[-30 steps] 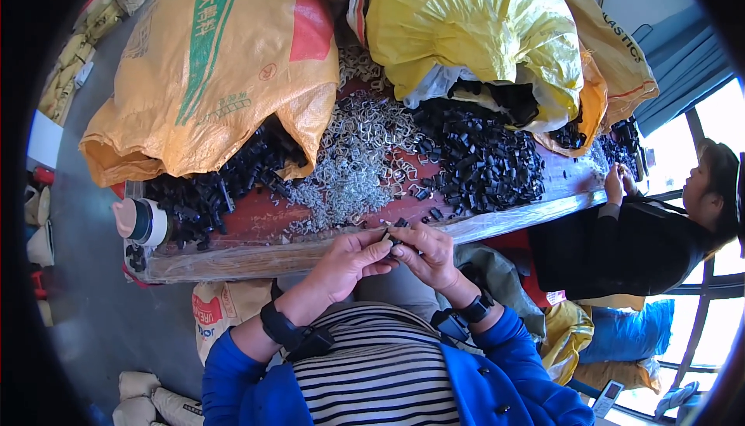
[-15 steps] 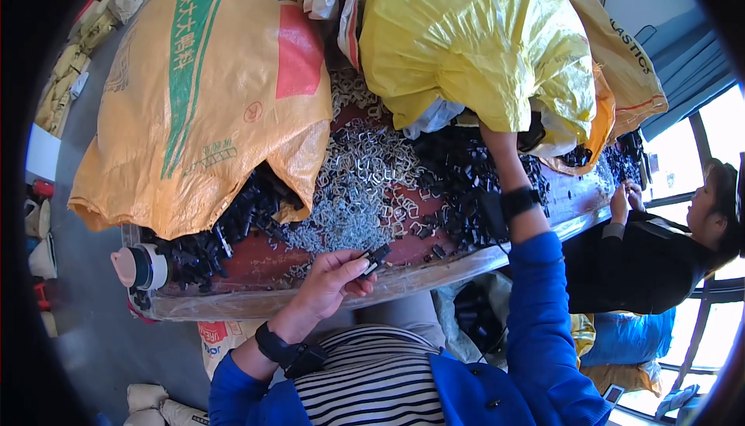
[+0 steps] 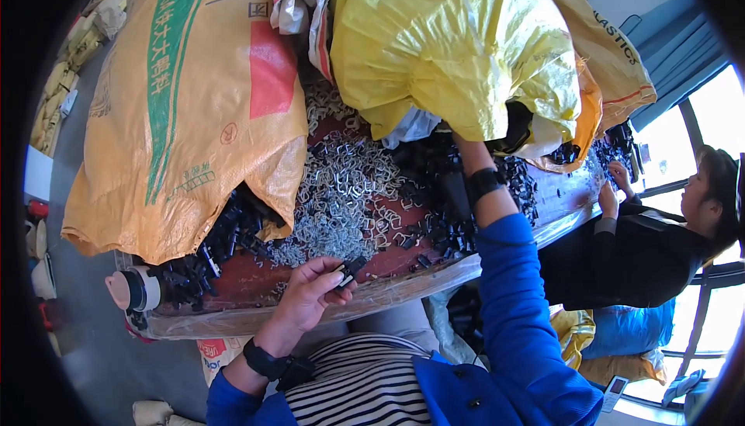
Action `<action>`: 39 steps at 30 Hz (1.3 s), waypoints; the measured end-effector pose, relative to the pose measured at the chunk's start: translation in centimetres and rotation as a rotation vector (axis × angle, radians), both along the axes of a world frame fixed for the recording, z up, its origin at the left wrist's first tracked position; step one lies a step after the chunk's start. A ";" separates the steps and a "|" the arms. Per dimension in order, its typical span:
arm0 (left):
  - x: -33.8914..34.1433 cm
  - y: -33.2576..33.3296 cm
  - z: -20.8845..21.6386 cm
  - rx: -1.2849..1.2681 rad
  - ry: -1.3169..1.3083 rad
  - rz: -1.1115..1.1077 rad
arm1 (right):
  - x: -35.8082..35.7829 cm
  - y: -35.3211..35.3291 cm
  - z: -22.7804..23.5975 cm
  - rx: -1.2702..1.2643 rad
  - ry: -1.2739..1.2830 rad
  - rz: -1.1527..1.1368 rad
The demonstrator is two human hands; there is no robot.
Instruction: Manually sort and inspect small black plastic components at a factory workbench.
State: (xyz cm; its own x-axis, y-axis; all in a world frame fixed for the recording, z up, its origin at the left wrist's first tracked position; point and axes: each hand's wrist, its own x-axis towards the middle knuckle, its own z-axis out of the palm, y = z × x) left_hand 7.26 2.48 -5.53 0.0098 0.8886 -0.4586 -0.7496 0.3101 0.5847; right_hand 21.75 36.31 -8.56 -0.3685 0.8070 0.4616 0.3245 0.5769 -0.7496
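Observation:
My left hand (image 3: 307, 296) is closed at the table's near edge, thumb and fingers pinching a small black plastic part (image 3: 353, 269) with a pale piece showing at its side. My right arm reaches forward into the opening of a big yellow woven sack (image 3: 434, 46). Only the wrist end of my right hand (image 3: 471, 153) shows; its fingers are hidden by the sack. Beneath that arm lies a heap of black plastic parts (image 3: 439, 228). Between my hands and the sacks spread silvery metal clips (image 3: 353, 174) and a pile of tiny metal pieces (image 3: 322, 236).
An orange sack (image 3: 209, 108) lies at the left, black parts (image 3: 240, 224) spilling from its mouth. A lidded bottle (image 3: 136, 289) stands at the table's left corner. Clear film wraps the front edge (image 3: 403, 286). At the right a co-worker (image 3: 636, 247) sits with hands over the table.
The whole view has shifted, so the table and sacks appear farther left. My left hand still grips the black part, and my right stays in the sack. The co-worker's hands have moved apart.

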 end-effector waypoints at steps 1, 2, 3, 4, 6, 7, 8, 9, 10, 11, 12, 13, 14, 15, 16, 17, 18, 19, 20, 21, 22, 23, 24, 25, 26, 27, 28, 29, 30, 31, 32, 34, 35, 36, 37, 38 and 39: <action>0.1 -0.1 0.0 0.001 -0.002 0.000 | 0.0 -0.3 0.4 -0.036 0.077 0.019; 0.2 -0.3 0.1 0.002 -0.005 0.000 | 0.1 -0.6 0.8 -0.071 0.153 0.038; 0.3 -0.4 0.1 0.003 -0.007 0.000 | 0.2 -0.9 1.2 -0.107 0.230 0.058; 0.6 -0.4 0.2 0.010 -0.004 -0.002 | 0.5 -1.4 1.7 -0.142 0.306 0.077; 1.0 -0.8 0.4 0.008 -0.020 0.005 | 3.1 -2.3 2.1 -0.178 0.160 0.081; 1.2 -0.9 0.4 0.007 -0.028 0.009 | 4.1 -3.1 2.6 -0.215 0.009 0.083; 1.4 -1.1 0.4 0.010 -0.026 0.010 | 4.8 -4.1 2.9 -0.213 0.011 0.084; 1.6 -1.3 0.4 0.017 -0.023 0.012 | 5.6 -5.3 3.2 -0.147 -0.037 0.033; 1.8 -1.6 0.4 0.022 -0.020 0.018 | 6.1 -6.9 4.0 -0.083 -0.086 -0.014; 2.0 -1.8 0.5 0.027 -0.018 0.025 | 6.7 -8.4 4.8 -0.019 -0.135 -0.061; 2.1 -2.0 0.8 0.031 -0.020 0.026 | 7.6 -9.8 5.7 -0.015 -0.136 -0.060; 2.2 -2.1 1.1 0.041 -0.016 0.030 | 8.4 -11.2 6.3 -0.118 -0.174 0.010; 2.3 -2.2 1.5 0.050 -0.013 0.036 | 8.9 -12.5 6.7 -0.221 -0.211 0.082; 2.4 -2.2 1.6 0.058 -0.009 0.038 | 9.3 -13.9 6.7 -0.224 -0.212 0.085; 2.5 -2.2 1.7 0.054 -0.010 0.043 | 9.4 -15.3 6.5 -0.291 -0.053 0.163; 2.7 -2.2 1.9 0.062 -0.004 0.036 | 9.3 -16.7 6.3 -0.356 0.108 0.238; 2.8 -2.1 2.0 0.069 0.001 0.031 | 9.1 -17.9 6.2 -0.422 0.269 0.313; 2.8 -2.3 2.0 0.076 0.007 0.027 | 8.7 -19.0 6.0 -0.429 0.268 0.320; 2.8 -2.3 2.1 0.073 0.007 0.032 | 8.0 -20.0 6.0 -0.581 0.462 0.353; 2.8 -2.4 2.1 0.081 0.002 0.029 | 7.3 -20.8 5.9 -0.733 0.657 0.383; 2.7 -2.4 2.1 0.090 -0.005 0.027 | 6.9 -21.4 5.7 -0.885 0.851 0.410; 2.7 -2.3 2.1 0.099 -0.013 0.025 | 6.5 -21.8 5.5 -0.891 0.846 0.412; 2.5 -2.3 2.1 0.095 -0.017 0.032 | 6.1 -22.2 5.3 -0.884 0.769 0.426; 2.3 -2.4 2.2 0.088 -0.017 0.039 | 5.8 -22.6 5.0 -0.880 0.694 0.440; 2.1 -2.4 2.3 0.079 -0.017 0.046 | 5.4 -22.9 4.7 -0.876 0.619 0.454; 1.9 -2.4 2.3 0.070 -0.018 0.053 | 5.1 -23.2 4.3 -0.872 0.543 0.467; 1.6 -2.2 2.3 0.060 -0.022 0.059 | 4.8 -23.5 4.0 -0.867 0.468 0.479; 1.5 -2.0 2.3 0.057 -0.014 0.042 | 4.5 -23.6 3.6 -0.861 0.393 0.490; 1.2 -1.8 2.2 0.055 -0.008 0.024 | 4.3 -23.7 3.4 -0.855 0.317 0.501; 1.1 -1.7 2.2 0.053 -0.002 0.005 | 4.0 -23.7 3.6 -0.867 0.311 0.500; 1.0 -1.6 2.1 0.041 -0.010 0.009 | 3.8 -23.6 4.1 -0.697 0.192 0.545; 1.0 -1.4 1.9 0.048 0.085 -0.100 | 3.3 -23.7 5.3 -0.350 -0.042 0.625; 0.9 -1.3 1.7 0.058 0.132 -0.159 | 3.3 -23.8 5.6 -0.358 -0.046 0.622; 0.9 -1.1 1.6 0.053 0.126 -0.161 | 3.2 -23.9 5.8 -0.268 -0.092 0.626; 0.8 -1.1 1.4 0.060 0.152 -0.190 | 3.1 -24.0 6.0 -0.176 -0.137 0.630; 0.7 -1.0 1.4 0.067 0.178 -0.219 | 3.1 -24.1 6.2 -0.084 -0.181 0.634; 0.6 -1.0 1.3 0.075 0.206 -0.247 | 3.2 -24.3 6.4 -0.088 -0.182 0.633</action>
State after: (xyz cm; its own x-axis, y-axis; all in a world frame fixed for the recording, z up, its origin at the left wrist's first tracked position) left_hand 7.88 1.46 -4.21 0.1433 0.9024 -0.4064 -0.5203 0.4180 0.7446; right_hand 24.98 12.03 -2.12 -0.8497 0.4406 0.2895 0.0686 0.6368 -0.7679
